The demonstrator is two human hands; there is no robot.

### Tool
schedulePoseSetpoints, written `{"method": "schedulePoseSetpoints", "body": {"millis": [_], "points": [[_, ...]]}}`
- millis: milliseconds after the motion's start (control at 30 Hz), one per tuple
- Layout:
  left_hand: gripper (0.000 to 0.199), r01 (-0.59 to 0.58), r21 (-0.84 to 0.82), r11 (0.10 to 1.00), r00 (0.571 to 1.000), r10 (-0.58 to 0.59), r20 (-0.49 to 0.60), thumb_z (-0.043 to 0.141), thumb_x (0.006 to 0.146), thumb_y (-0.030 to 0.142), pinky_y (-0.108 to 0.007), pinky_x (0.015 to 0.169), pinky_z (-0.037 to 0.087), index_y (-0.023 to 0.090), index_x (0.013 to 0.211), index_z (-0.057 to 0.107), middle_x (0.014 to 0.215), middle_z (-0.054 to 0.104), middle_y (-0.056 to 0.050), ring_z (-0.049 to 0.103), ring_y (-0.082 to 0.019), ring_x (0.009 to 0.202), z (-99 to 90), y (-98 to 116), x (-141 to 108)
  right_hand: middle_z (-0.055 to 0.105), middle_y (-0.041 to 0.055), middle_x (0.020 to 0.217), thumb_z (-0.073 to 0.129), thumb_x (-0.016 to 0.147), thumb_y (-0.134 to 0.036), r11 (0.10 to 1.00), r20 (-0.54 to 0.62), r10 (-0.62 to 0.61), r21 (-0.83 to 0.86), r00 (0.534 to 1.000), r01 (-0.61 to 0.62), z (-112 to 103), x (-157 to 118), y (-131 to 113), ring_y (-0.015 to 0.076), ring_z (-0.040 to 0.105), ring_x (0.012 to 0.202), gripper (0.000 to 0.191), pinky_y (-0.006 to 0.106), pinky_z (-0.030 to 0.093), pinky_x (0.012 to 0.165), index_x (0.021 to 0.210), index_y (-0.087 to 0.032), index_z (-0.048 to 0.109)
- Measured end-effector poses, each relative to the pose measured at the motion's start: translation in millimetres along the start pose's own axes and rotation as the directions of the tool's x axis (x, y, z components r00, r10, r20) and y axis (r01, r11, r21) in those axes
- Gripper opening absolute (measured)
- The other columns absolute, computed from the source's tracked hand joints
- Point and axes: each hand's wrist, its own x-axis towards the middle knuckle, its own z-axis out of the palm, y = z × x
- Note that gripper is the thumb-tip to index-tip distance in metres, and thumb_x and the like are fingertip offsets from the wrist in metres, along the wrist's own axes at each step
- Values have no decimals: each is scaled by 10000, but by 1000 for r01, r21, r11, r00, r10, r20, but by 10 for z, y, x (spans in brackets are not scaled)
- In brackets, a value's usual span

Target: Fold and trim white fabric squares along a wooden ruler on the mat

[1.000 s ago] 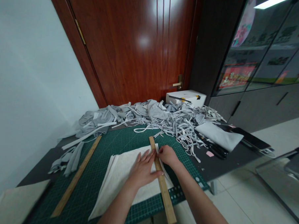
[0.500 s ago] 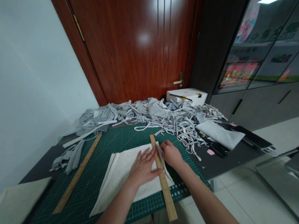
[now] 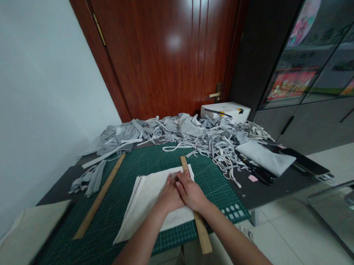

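Observation:
A folded piece of cream cloth (image 3: 146,199) lies on the green cutting mat (image 3: 230,189). Across the cloth's right side runs a wooden ruler (image 3: 202,236), its lower end sticking out past the mat's front edge. My left hand (image 3: 170,196) rests flat on the cloth, left of the ruler, its fingers partly covered. My right hand (image 3: 193,192) lies over the ruler with its fingers extended, reaching across to my left hand. The two hands overlap. No held object shows in either; what lies under the right palm is hidden.
A second wooden ruler (image 3: 99,197) lies on the mat's left. Grey fabric scraps (image 3: 191,127) are heaped along the back, before a white box (image 3: 226,111). Black-handled scissors (image 3: 260,173) and a dark phone-like slab (image 3: 304,161) lie right. More cream cloth (image 3: 34,228) sits front left.
My right hand has moved left from the cloth's right edge onto the ruler, against my left hand. The cloth strip right of the ruler shows much less. The whole view has shifted slightly.

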Motion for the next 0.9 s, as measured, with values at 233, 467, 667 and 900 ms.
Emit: {"method": "schedulePoseSetpoints", "body": {"millis": [233,467,667,900], "points": [[580,73,-196,978,997,-78,-14,442,793,148,-375,1145,182,119,1371,403,1439,406,-99,321,-181,1345,31,-142,94,490,166,1363,302,945,-241,990,-24,-22,-140,999,19,15,-33,116,205,416,1290,446,376,336,1087,1322,-72,469],[438,361,-125,924,892,-382,-241,394,830,95,-354,1046,350,110,1250,519,1289,507,-142,458,-213,1217,-210,-373,-293,441,177,1400,355,863,-94,891,109,-45,-446,993,89,92,-106,161,271,379,1314,493,431,326,1085,1345,-27,439],[507,837,169,521,540,-735,-410,420,874,491,-390,692,507,32,1024,575,1014,556,-217,566,-336,970,-373,-425,-851,428,183,1407,340,896,-133,845,94,-77,-522,993,115,155,-118,223,273,382,1312,488,411,343,1079,1366,-16,407],[321,814,191,549,581,-781,-230,340,929,298,-329,638,505,70,965,563,872,651,-170,672,-269,794,-335,-447,-923,469,188,1374,337,909,-138,829,74,-99,-545,992,123,172,-128,226,263,408,1296,455,408,343,1081,1330,-14,456]]}}
